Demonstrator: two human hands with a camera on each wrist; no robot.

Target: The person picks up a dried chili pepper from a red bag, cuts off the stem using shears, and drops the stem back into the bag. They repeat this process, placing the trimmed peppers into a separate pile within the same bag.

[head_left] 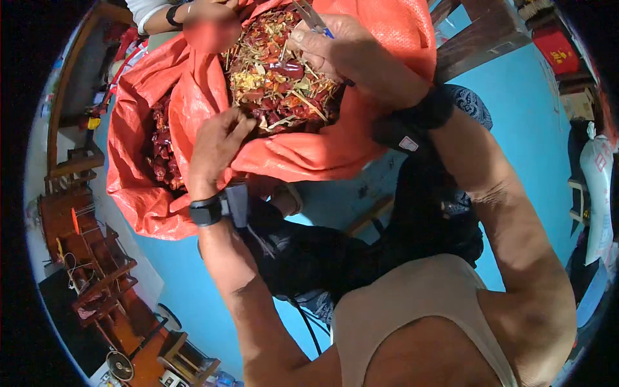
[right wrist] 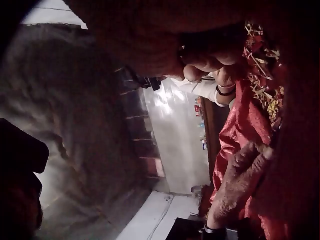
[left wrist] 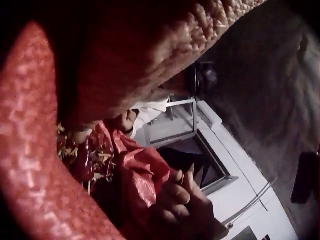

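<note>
My right hand [head_left: 338,48] grips scissors [head_left: 312,18] with a bit of blue at the handle, blades pointing up and away over the pile. Below them, dried red chilies [head_left: 287,68] mixed with pale stems and yellow seeds fill an orange-red woven sack [head_left: 303,161]. My left hand [head_left: 222,145] is at the sack's near left edge, fingers bent down at the chilies; I cannot tell whether it pinches one. In the right wrist view the left hand [right wrist: 242,175] lies against the sack, with its fingertips beside the pile.
A second orange-red sack opening [head_left: 132,161] at the left holds more dark red chilies [head_left: 164,148]. Across the pile is another person's arm [head_left: 161,18] in a white sleeve with a black wristband. A wooden frame [head_left: 480,45] stands at the right, and a white sack [head_left: 596,187] lies farther right.
</note>
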